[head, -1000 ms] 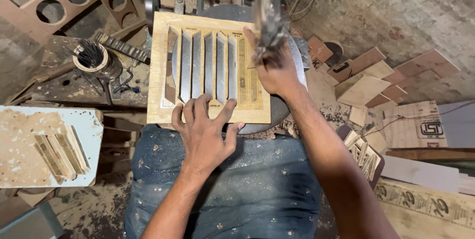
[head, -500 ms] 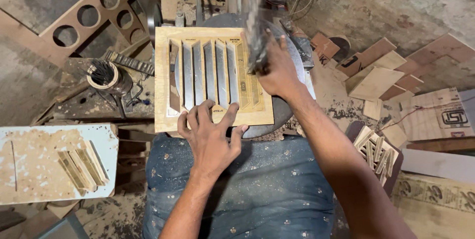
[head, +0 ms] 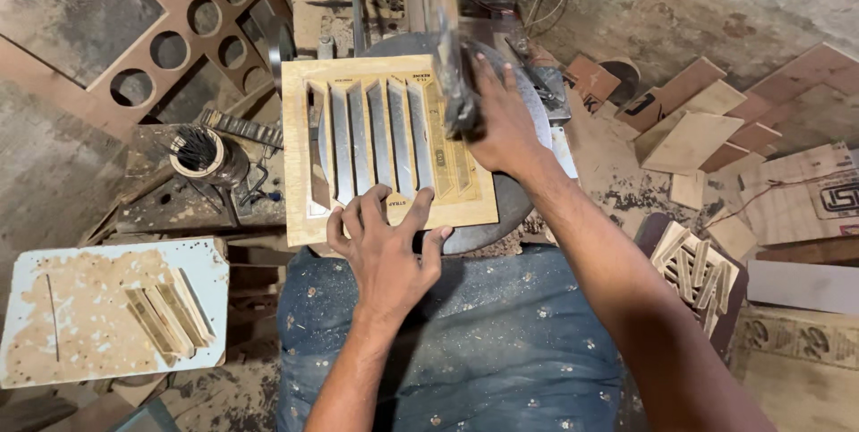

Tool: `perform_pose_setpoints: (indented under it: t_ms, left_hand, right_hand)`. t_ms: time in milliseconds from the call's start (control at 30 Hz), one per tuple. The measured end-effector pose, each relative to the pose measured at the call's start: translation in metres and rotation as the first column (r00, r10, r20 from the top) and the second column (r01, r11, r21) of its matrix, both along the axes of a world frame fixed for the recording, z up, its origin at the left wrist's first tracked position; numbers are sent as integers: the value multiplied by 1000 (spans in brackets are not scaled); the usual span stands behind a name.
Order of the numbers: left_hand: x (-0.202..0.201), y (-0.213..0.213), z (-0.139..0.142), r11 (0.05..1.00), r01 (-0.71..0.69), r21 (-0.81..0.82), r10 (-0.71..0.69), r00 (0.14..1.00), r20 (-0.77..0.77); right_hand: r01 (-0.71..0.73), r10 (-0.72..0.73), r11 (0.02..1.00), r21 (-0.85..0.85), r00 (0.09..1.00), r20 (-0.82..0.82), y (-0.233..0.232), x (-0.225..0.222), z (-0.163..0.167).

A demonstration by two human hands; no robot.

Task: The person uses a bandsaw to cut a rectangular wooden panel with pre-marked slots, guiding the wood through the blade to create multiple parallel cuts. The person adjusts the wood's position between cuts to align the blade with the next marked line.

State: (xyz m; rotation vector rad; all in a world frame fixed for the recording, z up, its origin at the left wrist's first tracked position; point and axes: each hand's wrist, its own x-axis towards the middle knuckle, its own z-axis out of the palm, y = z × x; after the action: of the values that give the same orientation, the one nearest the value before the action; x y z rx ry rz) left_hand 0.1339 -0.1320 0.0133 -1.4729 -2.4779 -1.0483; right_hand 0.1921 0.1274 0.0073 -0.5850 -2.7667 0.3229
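The scene was evenly and fairly brightly lit by soft, diffuse light, with no hard glare. The pale slotted plywood panel (head: 386,144) was the brightest area, and the metal showing through its slots gave a dull sheen. Just beyond the panel's far edge, the saw's upright blade guard (head: 445,38) was blurred and streaked. The left hand (head: 386,251) at the panel's near edge and the right hand (head: 503,123) at its right side were sharp, casting only faint shadows. Left of the panel, the floor sank into deeper shade. Edges bowed slightly outward from the wide lens.
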Motion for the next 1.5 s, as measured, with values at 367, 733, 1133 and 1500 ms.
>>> perform_pose_setpoints:
  t_ms: [367,733,1133,1500]
  left_hand:
    - [-6,5,0,999,-2,34,1,1000,8]
    - [-9,9,-6,1000,0,21,-1,1000,26]
    - [-13,13,-5,998,7,56,-8,1000,12]
    - [-17,16,-3,999,12,49,-13,1000,23]
  right_hand:
    - [14,-19,992,-127,999,-36,1,0,4]
    - [266,-234,963,-48,910,342,-1,-8,22]
    - [-2,32,926,378,997,-73,31,4,-22]
    - [-602,-668,-394,-695,706,-233,44,-16,-41]
